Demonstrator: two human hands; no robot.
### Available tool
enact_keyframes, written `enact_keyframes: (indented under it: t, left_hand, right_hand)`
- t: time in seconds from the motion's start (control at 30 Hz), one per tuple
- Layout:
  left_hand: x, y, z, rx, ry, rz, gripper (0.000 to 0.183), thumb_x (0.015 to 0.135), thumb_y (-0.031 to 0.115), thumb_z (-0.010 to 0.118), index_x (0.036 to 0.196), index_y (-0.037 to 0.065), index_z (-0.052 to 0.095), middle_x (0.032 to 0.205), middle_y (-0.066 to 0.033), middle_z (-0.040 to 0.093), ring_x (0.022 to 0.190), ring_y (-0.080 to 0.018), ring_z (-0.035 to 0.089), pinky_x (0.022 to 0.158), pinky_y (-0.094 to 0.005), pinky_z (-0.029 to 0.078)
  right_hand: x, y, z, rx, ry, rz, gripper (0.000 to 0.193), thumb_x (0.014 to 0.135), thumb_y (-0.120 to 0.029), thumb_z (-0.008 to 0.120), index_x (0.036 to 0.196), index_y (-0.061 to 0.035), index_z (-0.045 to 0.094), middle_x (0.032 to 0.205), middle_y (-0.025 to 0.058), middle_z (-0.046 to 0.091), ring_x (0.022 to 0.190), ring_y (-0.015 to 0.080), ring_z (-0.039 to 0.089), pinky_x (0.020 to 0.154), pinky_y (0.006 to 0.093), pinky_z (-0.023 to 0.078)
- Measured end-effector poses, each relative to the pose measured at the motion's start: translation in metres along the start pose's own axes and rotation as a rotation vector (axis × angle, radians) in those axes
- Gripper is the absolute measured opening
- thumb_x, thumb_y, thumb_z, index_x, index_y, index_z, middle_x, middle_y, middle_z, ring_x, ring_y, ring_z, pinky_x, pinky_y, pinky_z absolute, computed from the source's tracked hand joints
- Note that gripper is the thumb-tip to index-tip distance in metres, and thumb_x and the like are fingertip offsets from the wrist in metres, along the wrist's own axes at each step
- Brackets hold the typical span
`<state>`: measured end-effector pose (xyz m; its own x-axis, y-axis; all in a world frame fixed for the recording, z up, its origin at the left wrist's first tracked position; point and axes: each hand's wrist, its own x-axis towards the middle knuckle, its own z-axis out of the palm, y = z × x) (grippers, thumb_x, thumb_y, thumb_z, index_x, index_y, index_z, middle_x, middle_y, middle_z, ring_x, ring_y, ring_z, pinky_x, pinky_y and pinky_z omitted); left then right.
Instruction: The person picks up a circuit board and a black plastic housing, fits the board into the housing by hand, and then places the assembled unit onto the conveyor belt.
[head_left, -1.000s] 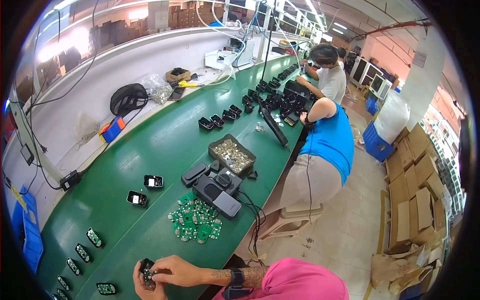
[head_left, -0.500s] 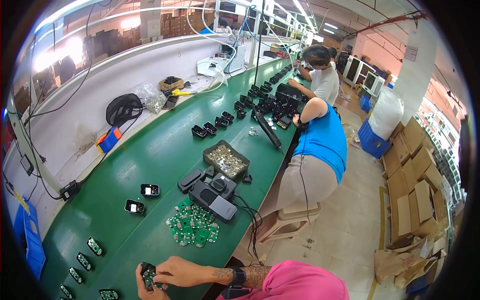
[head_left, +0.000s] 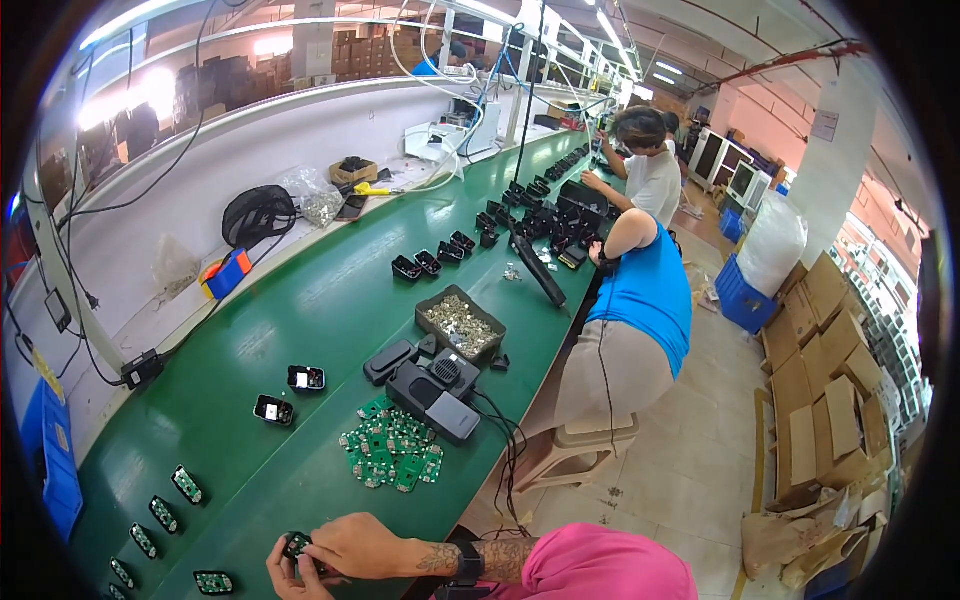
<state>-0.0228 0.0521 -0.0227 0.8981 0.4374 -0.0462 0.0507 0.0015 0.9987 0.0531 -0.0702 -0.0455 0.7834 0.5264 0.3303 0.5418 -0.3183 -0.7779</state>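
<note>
Low in the picture, a small black housing with a green circuit board [head_left: 297,543] is held between my two hands. My left hand [head_left: 287,578] is closed around its left and lower side. From the right, my right hand [head_left: 352,545] presses its closed fingers onto the board, hiding part of it. A loose pile of green circuit boards [head_left: 392,447] lies just beyond my hands. To the left, several black housings fitted with green boards [head_left: 163,514] form a slanting row, and another such housing [head_left: 213,583] lies nearer my left hand.
Past the board pile are a black device with cables [head_left: 435,393] and a dark tray of small metal parts [head_left: 460,325]. Two open black cases [head_left: 273,410] lie left of them. A co-worker in blue [head_left: 640,300] sits farther along the green bench [head_left: 330,300].
My view has shifted slightly. The housing is turned in my hands, and my fingers now cover more of its board. The parts on the bench stay in place.
</note>
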Motion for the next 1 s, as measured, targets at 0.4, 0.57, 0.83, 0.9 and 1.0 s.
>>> enact_keyframes:
  t: [0.4, 0.57, 0.83, 0.9, 1.0]
  left_hand:
    - [0.005, -0.02, -0.001, 0.024, 0.089, 0.151, 0.031, 0.1, 0.006, 0.053, 0.128, -0.007, 0.05, 0.121, -0.0192, 0.061, 0.11, -0.0276, 0.061, 0.093, -0.0346, 0.052]
    - [0.027, -0.057, -0.003, -0.143, 0.06, 0.133, 0.028, 0.1, 0.006, 0.048, 0.127, 0.003, 0.053, 0.096, -0.0074, 0.065, 0.074, -0.0104, 0.062, 0.058, -0.0208, 0.049]
    - [0.04, -0.051, -0.003, -0.26, 0.113, -0.046, 0.025, 0.101, 0.013, 0.051, 0.126, 0.011, 0.051, 0.094, -0.006, 0.062, 0.066, -0.0113, 0.059, 0.045, -0.0202, 0.047]
    - [0.056, -0.055, -0.022, -0.307, 0.141, -0.073, 0.027, 0.1, 0.014, 0.052, 0.127, 0.012, 0.051, 0.098, -0.006, 0.062, 0.071, -0.0129, 0.061, 0.046, -0.0216, 0.048]
    - [0.074, -0.026, -0.029, -0.266, 0.128, -0.082, 0.036, 0.099, 0.018, 0.052, 0.133, 0.009, 0.048, 0.121, -0.0102, 0.058, 0.094, -0.0204, 0.064, 0.053, -0.0277, 0.057]
  right_hand:
    - [0.001, 0.002, 0.027, 0.416, -0.071, 0.072, 0.041, 0.101, -0.017, 0.048, 0.141, -0.011, 0.044, 0.104, 0.0206, 0.063, 0.089, 0.0369, 0.063, 0.079, 0.0449, 0.051]
    - [0.005, 0.004, 0.029, 0.532, 0.06, 0.081, 0.037, 0.1, -0.015, 0.049, 0.136, -0.0093, 0.05, 0.104, 0.0173, 0.064, 0.088, 0.0308, 0.064, 0.08, 0.041, 0.051]
    - [0.0, 0.006, 0.03, 0.417, 0.067, 0.229, 0.036, 0.099, -0.019, 0.052, 0.13, -0.0005, 0.053, 0.113, 0.0219, 0.065, 0.097, 0.0412, 0.063, 0.083, 0.0447, 0.05]
    - [-0.011, 0.005, 0.038, 0.405, 0.038, 0.302, 0.035, 0.099, -0.021, 0.054, 0.126, 0.0011, 0.056, 0.113, 0.0232, 0.064, 0.099, 0.043, 0.062, 0.083, 0.0452, 0.05]
    - [-0.034, 0.024, 0.049, 0.137, 0.057, -0.053, 0.022, 0.097, -0.021, 0.055, 0.107, -0.0017, 0.06, 0.097, 0.0213, 0.063, 0.088, 0.0398, 0.062, 0.075, 0.0453, 0.051]
